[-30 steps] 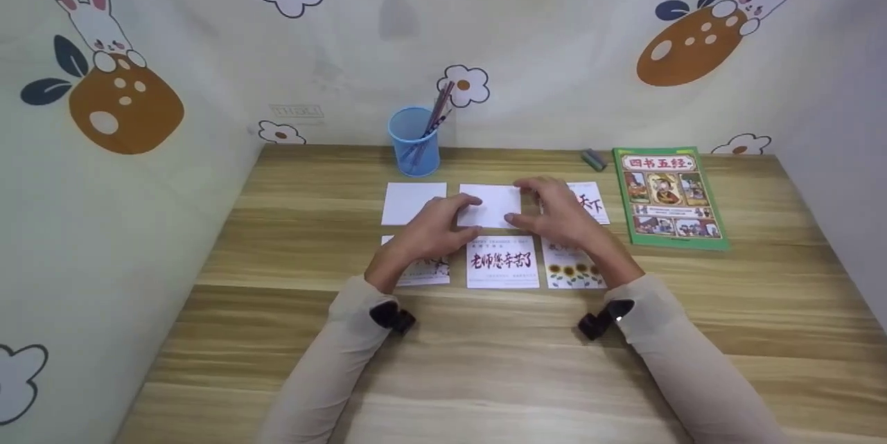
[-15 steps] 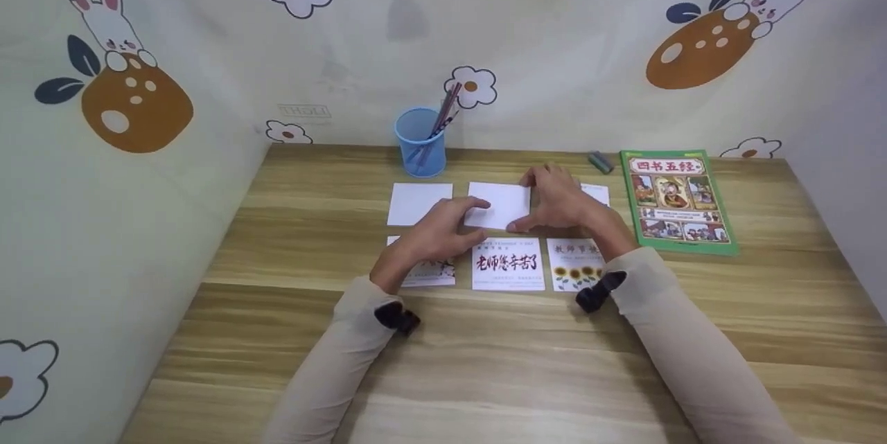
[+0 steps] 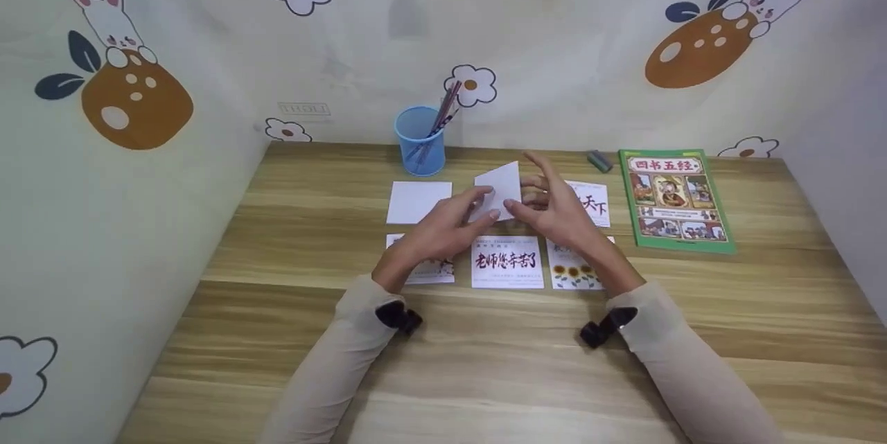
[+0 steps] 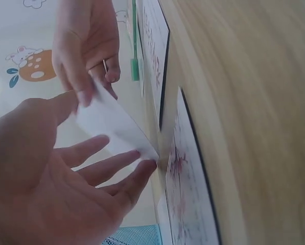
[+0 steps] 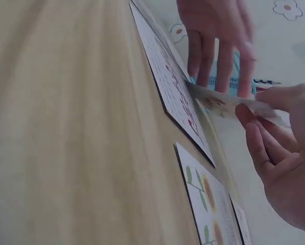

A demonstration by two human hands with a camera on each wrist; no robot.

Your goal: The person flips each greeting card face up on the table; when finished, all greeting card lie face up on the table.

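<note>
A white card (image 3: 500, 188) is tilted up off the table between both hands. My right hand (image 3: 560, 205) pinches its right side between thumb and fingers. Fingers of my left hand (image 3: 447, 222) are extended and touch the card near its other edge, as the left wrist view shows. In the right wrist view the card's underside (image 5: 221, 103) carries a print. Just in front lies a card with red lettering (image 3: 508, 262). A blank white card (image 3: 419, 202) lies at the left, and a partly covered lettered card (image 3: 594, 205) lies at the right.
A sunflower card (image 3: 576, 271) and another printed card (image 3: 433, 272) lie in the front row. Behind stands a blue mesh cup (image 3: 420, 143) holding pencils. A green book (image 3: 678, 201) and a small dark green object (image 3: 599, 161) lie to the right on the wooden table (image 3: 485, 361).
The middle blank card, flat a second ago, has been raised and tilted by the right hand. The left hand has shifted slightly right to meet it.
</note>
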